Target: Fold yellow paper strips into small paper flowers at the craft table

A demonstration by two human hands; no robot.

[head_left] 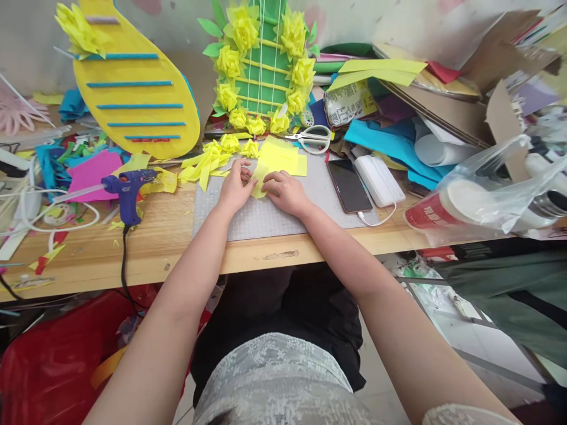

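Where a grey cutting mat (252, 223) lies on a wooden table (163, 260), two bare hands meet over a small slip of yellow paper (257, 184), seen from the person's own viewpoint. The left hand (236, 188) holds the slip at its left side, thumb and fingers close together in a narrow grip. The right hand (286, 192) is palm down with bent fingers, its fingertips at the slip's right edge; whether they pinch it or only rest there, I cannot tell. Just beyond the slip is a pile of yellow paper (283, 157), with yellow paper strips (204, 163) and small yellow flowers (230, 143) to its left. White-handled scissors (316, 140) lie behind the pile, to the right. A dark phone (349, 186) is on the mat's right side, joined by a white cable (381, 222) to a white power bank (379, 180) beside it. Left of the mat sits a blue glue gun (128, 190). At the back stand a yellow board (133, 100) with blue bars and a green board (266, 79) edged with yellow flowers. At right, a red and white cup (432, 209) in a clear bag is near heaped paper and cardboard (436, 115)
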